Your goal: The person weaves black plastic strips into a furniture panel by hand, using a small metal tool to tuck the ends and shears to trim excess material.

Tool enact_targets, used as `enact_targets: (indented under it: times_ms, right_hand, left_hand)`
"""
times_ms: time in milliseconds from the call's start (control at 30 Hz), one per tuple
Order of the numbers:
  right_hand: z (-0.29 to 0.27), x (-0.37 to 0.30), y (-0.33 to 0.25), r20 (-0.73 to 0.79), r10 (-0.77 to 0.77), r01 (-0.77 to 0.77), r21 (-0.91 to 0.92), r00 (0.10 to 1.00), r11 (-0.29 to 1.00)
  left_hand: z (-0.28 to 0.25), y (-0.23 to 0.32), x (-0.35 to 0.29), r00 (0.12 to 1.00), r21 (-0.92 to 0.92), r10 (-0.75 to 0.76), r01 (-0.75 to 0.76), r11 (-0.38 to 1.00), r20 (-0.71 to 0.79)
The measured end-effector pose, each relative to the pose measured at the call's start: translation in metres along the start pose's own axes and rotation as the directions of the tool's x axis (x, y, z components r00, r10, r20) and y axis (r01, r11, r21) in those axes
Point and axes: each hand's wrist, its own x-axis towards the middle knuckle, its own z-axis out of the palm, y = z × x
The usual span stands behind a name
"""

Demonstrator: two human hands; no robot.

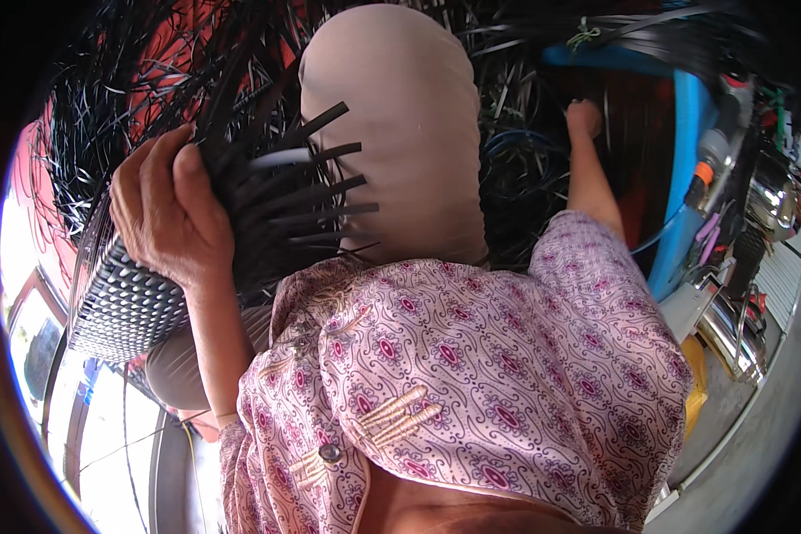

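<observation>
My left hand (169, 209) is closed over the upper edge of a black woven basket (133, 303), which leans by my left leg. Loose ends of flat black strips (316, 182) fan out from the weave beside my thumb, pointing toward my raised knee. Out to the far right, my right arm is stretched forward. My right hand (583, 117) looks curled, close to the inside of a blue-rimmed container (690, 169). Its fingers are small in view, and what they hold, if anything, is hidden.
A large tangle of black strips (80, 169) spreads over red material at the far left. My bent knee (392, 116) stands between my hands. Along the right lie tools with an orange-collared handle (703, 173), shiny metal pots (770, 196) and a yellow bag (696, 374).
</observation>
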Motion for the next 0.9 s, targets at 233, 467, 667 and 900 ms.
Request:
enact_targets:
  times_ms: [233,467,667,900]
  right_hand:
    - [-0.180,-0.158,-0.110,-0.419,-0.396,0.502,0.179,0.817,0.846]
    - [-0.310,-0.330,-0.141,-0.689,-0.500,0.838,0.523,0.524,0.157]
    - [-0.304,-0.398,-0.156,-0.195,-0.946,0.522,0.852,0.261,-0.032]
    - [-0.274,-0.416,-0.154,0.059,-0.963,0.238,0.971,-0.263,-0.005]
  left_hand:
    - [0.010,-0.009,0.004,0.997,0.010,-0.076,0.077,0.997,-0.016]
    - [-0.026,-0.001,-0.005,0.903,-0.466,-0.193,-0.009,0.885,-0.383]
    - [-0.074,-0.001,-0.037,0.946,-0.298,0.021,-0.123,0.947,-0.323]
    - [-0.093,0.007,-0.065,0.983,-0.299,0.170,-0.141,0.944,0.073]
